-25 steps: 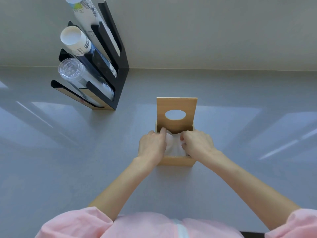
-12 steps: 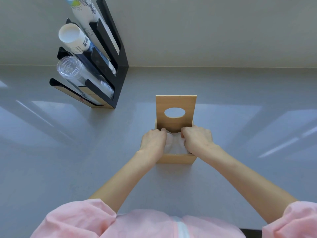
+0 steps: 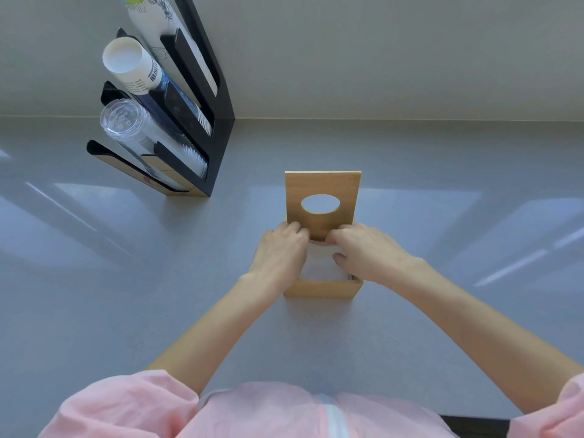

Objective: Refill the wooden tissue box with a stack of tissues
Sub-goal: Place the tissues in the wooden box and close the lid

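Note:
The wooden tissue box [image 3: 322, 288] stands on the grey counter in the middle of the head view. Its lid [image 3: 322, 184], with an oval hole, stands upright at the far side. A white tissue stack [image 3: 319, 267] lies inside the box and shows between my hands. My left hand [image 3: 279, 254] covers the stack's left side, and my right hand [image 3: 366, 252] covers its right side. On both hands the fingertips curl down at the stack's far edge, right below the lid. My right thumb rests on top of the tissues. The far wall of the box is hidden.
A black cup rack [image 3: 218, 121] leans at the back left against the wall, holding a paper cup stack [image 3: 126, 61] and a clear plastic cup stack [image 3: 126, 124]. Grey counter [image 3: 442, 216] stretches to both sides of the box. My pink sleeves fill the bottom edge.
Both hands have slid from the middle of the stack toward the far edge under the lid. The tissues now lie flatter and lower in the box.

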The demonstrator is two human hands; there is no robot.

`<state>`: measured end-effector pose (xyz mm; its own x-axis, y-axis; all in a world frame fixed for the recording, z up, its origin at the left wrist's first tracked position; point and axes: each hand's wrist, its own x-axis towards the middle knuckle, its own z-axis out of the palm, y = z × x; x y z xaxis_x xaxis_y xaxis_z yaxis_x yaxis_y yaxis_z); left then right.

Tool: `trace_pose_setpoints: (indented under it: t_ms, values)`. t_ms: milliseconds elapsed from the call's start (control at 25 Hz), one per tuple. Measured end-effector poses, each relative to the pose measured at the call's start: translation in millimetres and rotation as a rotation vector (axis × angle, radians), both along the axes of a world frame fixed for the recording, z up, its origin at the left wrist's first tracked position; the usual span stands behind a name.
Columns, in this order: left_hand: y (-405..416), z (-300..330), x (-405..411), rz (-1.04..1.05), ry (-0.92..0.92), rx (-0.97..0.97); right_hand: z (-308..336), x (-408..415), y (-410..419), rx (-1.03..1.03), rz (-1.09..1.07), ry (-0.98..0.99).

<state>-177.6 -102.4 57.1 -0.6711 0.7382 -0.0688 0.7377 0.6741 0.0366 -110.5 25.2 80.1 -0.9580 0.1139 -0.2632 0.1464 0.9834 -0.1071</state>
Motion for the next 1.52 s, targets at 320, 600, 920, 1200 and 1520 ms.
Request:
trace_pose_setpoints:
  t_ms: [320,600,920,1200,1520]
  values:
    - [4,-10,-9,-0.211,-0.060,-0.287,-19,-13,2,0.228,0.289,-0.156]
    - [5,-11,-15,-0.225,-0.087,-0.349,-22,-18,6,0.289,0.332,-0.195]
    - [2,-15,-17,-0.240,-0.142,-0.336,-26,-13,9,0.261,0.352,-0.134]
    - [-7,-8,-15,-0.162,-0.258,0.033,-27,-4,19,0.013,0.296,0.020]
    - [-30,-6,-20,0.201,-0.263,0.721,-10,20,34,-0.557,-0.224,0.597]
